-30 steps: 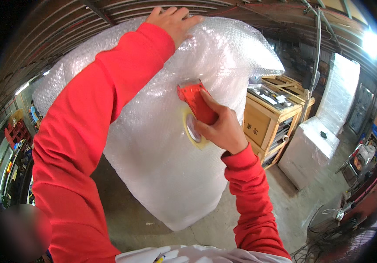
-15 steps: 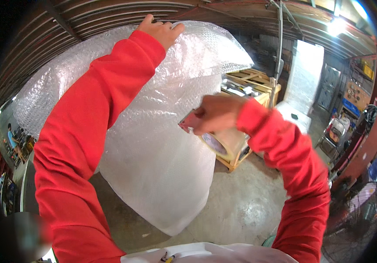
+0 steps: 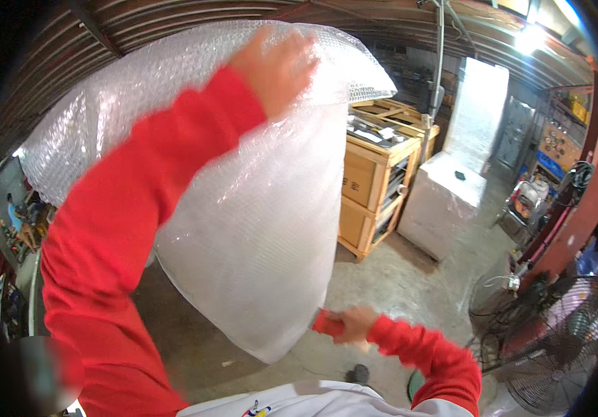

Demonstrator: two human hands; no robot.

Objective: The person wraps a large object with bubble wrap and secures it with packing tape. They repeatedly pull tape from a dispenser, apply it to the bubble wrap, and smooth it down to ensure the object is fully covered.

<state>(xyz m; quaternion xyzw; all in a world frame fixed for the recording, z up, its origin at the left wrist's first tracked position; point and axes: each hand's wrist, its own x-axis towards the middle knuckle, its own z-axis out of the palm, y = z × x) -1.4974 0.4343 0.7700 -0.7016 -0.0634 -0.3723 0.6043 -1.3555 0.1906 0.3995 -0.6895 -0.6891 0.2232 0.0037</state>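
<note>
While the right hand (image 3: 356, 325) is wrapped round a red handheld tape dispenser (image 3: 328, 324), the bulky whitish bubble-wrapped bundle (image 3: 257, 236) stands just left of that grip, its side rising upward; higher up, the left hand (image 3: 279, 73) spreads its fingers, contact unclear to me.

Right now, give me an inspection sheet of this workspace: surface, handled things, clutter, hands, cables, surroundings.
Surface: grey floor.
Handled things: large bubble-wrapped bundle; red tool, blurred.
Clutter: pale scrap on the floor; loose items atop a wooden crate.
Hands: left before the bundle's upper part, fingers spread, contact unclear; right grips the red tool.
Cables: dark coil, apparently cable, by a reddish post.
Surroundings: black fan, right; person in blue, far left.
</note>
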